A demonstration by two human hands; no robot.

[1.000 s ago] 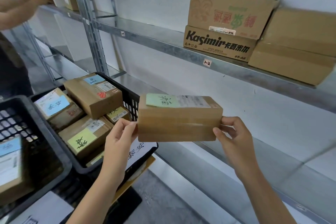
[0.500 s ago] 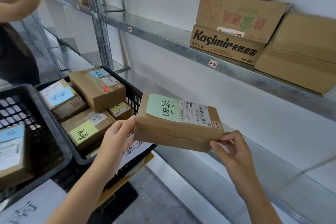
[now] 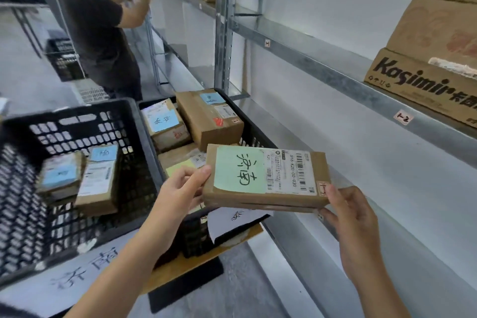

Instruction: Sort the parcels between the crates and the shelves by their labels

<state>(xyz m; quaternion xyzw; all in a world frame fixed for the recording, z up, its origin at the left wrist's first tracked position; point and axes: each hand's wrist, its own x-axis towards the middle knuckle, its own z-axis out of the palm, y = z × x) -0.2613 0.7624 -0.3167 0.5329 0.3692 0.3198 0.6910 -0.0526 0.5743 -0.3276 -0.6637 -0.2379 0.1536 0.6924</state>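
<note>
Starting at the left crate (image 3: 77, 108), I'd match its sign (image 3: 85, 268) to the green note (image 3: 240, 170). My left hand (image 3: 180, 188) and right hand (image 3: 353, 217) pinch the parcel (image 3: 286, 175) by its 2 ends, over the right crate (image 3: 255, 135)'s near edge; keep it level.

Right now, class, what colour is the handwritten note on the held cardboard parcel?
Pale green note; head view.
</note>
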